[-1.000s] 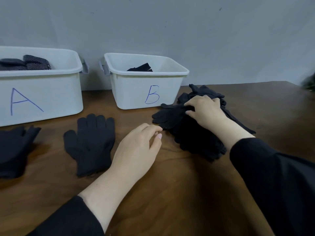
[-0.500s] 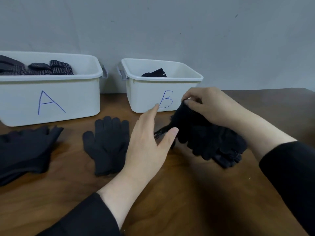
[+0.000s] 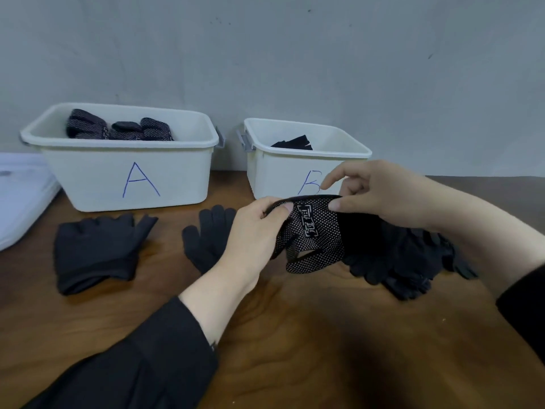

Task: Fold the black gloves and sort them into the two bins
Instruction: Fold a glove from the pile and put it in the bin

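Pinching a dotted glove [image 3: 312, 240] between them, the two hands hold it up above the table [image 3: 295, 335], in front of bin B [image 3: 280, 172]. The left hand [image 3: 253, 231] has its thumb and fingers curled on the glove's left edge; the right hand [image 3: 380, 196] grips the top right edge between thumb and middle finger, its forefinger raised free. The glove is black knit, covered in small white grip dots, with a white printed mark across its middle; it hangs crumpled, its cuff edge looping at the bottom.

Below and right of it, a loose pile [image 3: 413, 261] of black gloves lies on the table, soft and rumpled; their number cannot be told. One plain glove [image 3: 206, 240] lies flat, fingers pointing at the bins, partly behind the left hand. Further left sits a stack [image 3: 94, 249] of plain gloves, folded over at the near edge.

Two white plastic bins stand against the grey wall, rectangular with rounded rims and grey handles, each lettered in blue pen. Bin A [image 3: 118, 172] holds several folded dotted gloves. Bin B shows one dark folded piece inside.

The table is brown wood grain with a slight sheen. Something flat and white [image 3: 20, 196] lies at the far left. Both sleeves are black.
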Available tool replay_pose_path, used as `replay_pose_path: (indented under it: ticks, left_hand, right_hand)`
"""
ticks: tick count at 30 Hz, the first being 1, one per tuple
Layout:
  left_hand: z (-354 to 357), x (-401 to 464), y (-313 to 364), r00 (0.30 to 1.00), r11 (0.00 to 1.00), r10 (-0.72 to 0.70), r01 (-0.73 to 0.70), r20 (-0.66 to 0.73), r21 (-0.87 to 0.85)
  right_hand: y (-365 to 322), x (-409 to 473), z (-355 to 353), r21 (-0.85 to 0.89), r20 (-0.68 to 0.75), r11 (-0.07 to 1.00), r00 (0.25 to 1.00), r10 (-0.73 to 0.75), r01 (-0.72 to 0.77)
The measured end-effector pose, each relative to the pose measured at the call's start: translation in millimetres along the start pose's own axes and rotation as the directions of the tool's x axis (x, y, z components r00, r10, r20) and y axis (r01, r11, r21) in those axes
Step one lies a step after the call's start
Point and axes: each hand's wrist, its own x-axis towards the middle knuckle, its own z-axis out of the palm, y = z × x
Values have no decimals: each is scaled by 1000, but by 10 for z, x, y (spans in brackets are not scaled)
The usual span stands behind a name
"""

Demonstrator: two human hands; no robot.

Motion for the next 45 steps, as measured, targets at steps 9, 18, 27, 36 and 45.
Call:
replay_pose_path:
  ticks: [9,18,27,36,45]
  left_hand:
    - [-267,-8,214,976,951,-184,207,115,-229]
    - [-890,-59,204,966,849,235,-148,-112,507]
    - [-1554,-459,3,907,289,293,-385,301,877]
    - [-1555,-464,-104,895,216,106,-445,432,869]
    - [-1642,-470,2,870,383,469,-356,153,852]
  right_hand:
    - [-333,-137,-90,285,-79,955,995,-63,83]
    - [-799,-22,-10,237,-64,965,993,-98,111]
    - [-993,250,110,-203,-212,978,974,-81,37]
    - [-976,478,209,52,-144,996,987,75,-68]
    - [-1057,881,355,220,-515,953,854,-67,208]
